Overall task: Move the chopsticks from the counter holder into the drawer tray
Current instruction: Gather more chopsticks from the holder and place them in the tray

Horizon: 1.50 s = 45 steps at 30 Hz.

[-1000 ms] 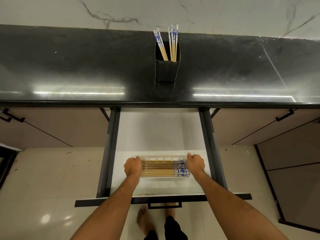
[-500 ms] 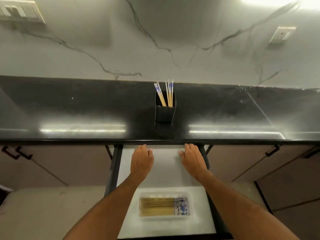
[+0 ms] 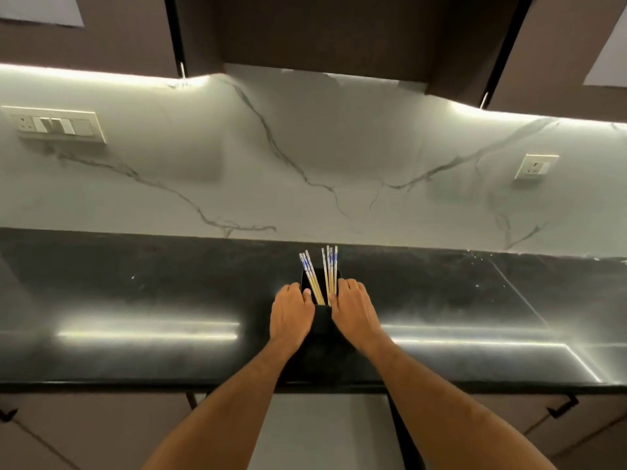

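So the chopsticks (image 3: pixel 320 276) are standing in the black holder (image 3: pixel 321 317) on the table (image 3: pixel 135 300), split into two little bunches: one leaning left, one pretty much upright, blue-patterned ends up. The holder sits about mid-depth on the table, with bare dark surface on both sides and behind it up to the wall, so plenty of room to lift things straight up or slide sideways.

Left hand (image 3: pixel 292 315) is wrapped around the left side of the holder, thumb up near the rim right by the left bunch. Right hand (image 3: pixel 353 310) is on the right side, fingers curled around it and touching the upright bunch (can't tell if it's actually pinching any sticks or just the holder wall).

The table is glossy black stone with long light streaks reflecting off it and a few white specks toward the right. Behind it is a white marble-look wall (image 3: pixel 305 157) with grey veins, a switch panel (image 3: pixel 56 125) on the left and a socket (image 3: pixel 536 166) on the right, dark upper cabinets (image 3: pixel 339 32) with strip lighting underneath.

Compared to half a second ago, both hands have come up from the open drawer (image 3: pixel 325 432) onto the holder, and the view has tilted up, so the tray of chopsticks in the drawer is out of shot now.
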Available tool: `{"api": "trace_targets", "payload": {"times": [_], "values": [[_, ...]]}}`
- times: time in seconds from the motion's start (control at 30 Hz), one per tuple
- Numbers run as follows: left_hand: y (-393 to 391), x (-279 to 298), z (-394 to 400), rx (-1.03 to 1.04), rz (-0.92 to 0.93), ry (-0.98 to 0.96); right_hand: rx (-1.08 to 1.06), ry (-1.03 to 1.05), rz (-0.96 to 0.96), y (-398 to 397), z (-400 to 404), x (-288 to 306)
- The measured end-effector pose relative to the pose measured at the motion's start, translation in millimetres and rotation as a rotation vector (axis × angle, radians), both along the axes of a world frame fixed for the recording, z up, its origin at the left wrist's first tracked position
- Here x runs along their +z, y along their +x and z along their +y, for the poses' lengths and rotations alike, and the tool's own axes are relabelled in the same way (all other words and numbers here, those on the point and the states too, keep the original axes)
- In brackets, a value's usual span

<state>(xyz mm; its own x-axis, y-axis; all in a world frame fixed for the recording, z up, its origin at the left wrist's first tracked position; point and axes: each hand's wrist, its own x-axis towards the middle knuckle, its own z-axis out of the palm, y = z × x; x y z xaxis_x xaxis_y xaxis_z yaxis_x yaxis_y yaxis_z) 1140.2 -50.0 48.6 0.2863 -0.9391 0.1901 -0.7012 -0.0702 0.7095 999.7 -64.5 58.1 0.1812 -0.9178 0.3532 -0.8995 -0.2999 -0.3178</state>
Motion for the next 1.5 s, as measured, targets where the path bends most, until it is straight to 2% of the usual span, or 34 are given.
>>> {"api": "trace_targets", "payload": {"times": [0.27,0.53,0.77,1.23,1.5], "values": [[-3,-11,-94,0.033,0.039,0.061,0.024,0.116,-0.051,23,-97,-13],[-3,-31,-145,0.096,0.178,0.170,-0.042,0.203,-0.166,35,-137,-39],[-2,-43,-162,0.036,0.258,0.145,-0.072,0.182,-0.253,40,-147,-48],[1,-55,-168,-0.031,0.294,0.065,-0.143,0.504,-0.466,52,-171,-60],[5,-60,-169,-0.039,0.252,0.040,-0.199,0.503,-0.495,46,-182,-70]]}}
